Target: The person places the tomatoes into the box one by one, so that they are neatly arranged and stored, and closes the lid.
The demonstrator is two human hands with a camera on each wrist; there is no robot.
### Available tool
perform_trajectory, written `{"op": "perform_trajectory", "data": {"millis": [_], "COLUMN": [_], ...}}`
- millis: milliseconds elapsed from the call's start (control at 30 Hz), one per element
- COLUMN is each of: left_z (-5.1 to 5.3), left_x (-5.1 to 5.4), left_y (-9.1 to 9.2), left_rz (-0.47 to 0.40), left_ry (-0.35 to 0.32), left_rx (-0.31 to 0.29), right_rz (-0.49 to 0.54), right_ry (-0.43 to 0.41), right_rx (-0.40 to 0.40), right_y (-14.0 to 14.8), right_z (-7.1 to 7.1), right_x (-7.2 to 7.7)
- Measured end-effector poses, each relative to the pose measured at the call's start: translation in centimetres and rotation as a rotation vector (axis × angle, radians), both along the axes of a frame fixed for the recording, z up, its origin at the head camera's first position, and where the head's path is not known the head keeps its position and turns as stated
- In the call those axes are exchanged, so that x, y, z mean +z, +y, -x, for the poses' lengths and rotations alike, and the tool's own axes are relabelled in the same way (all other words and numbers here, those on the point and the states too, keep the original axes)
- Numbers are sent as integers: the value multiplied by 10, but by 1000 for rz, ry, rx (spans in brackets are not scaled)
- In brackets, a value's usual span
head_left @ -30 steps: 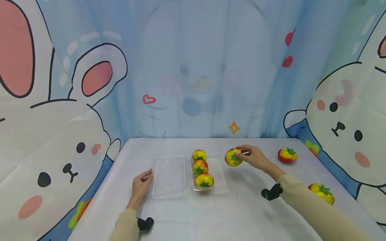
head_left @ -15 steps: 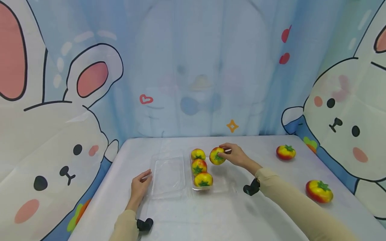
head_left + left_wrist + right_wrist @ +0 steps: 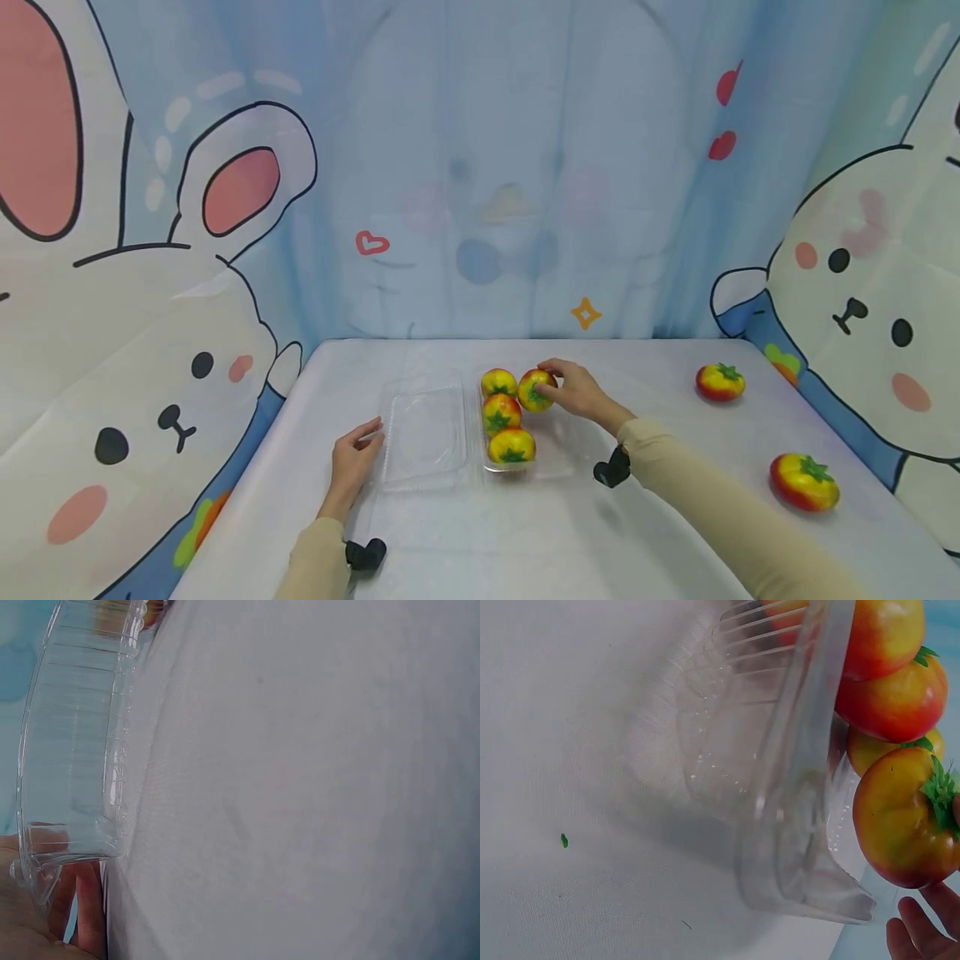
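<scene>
On a white tabletop [image 3: 442,542] (finely woven look up close, tiny green fleck [image 3: 564,841] and all), a thin clear plastic tray [image 3: 555,450] with ribbed walls, plus a squarish see-through lid [image 3: 427,433] beside it on the left. Down the tray's left side, a row of three fruits [image 3: 500,414]: roundish, a bit squashed, smooth and glossy, yellow blushing into red, with spiky green leafy tops (kinda tomato, kinda persimmon, can't tell which).

Toward the tray's far edge, a fourth fruit [image 3: 536,392], pinched between the thumb and fingers of the right hand [image 3: 577,390]. So right in the fingers' grip, over the tray's right half and just beside the far end of the row. Can't tell about contact with the tray floor.

At the lid's left edge, the left hand [image 3: 354,457], fingers loosely extended, touching the plastic or just beside it, hard to say. Well off to the right, a far loose fruit [image 3: 720,382] and a near loose fruit [image 3: 805,482], same shine. Behind everything, a soft blue curtain [image 3: 637,208] with big cartoon bunnies.
</scene>
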State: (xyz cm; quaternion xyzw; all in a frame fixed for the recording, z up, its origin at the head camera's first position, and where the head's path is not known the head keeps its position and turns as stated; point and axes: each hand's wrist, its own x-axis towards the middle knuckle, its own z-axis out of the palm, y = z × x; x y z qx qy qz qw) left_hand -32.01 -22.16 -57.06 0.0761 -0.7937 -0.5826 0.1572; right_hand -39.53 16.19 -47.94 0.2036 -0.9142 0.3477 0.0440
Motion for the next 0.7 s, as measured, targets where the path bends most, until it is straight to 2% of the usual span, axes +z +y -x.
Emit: {"op": "perform_trajectory", "data": {"millis": [200, 433, 700], "left_z": [2, 0, 2], "left_x": [-1, -2, -1], "left_y": [0, -1, 0], "left_rz": [-3, -6, -9], "left_ry": [-2, -13, 10], "left_rx": [-6, 1, 14], "right_rz": [-58, -111, -126], "right_ry": [8, 55, 40], "right_rx": [-24, -37, -49], "right_y": [1, -1, -3], "right_z": [5, 9, 13], "right_x": [-5, -21, -21]}}
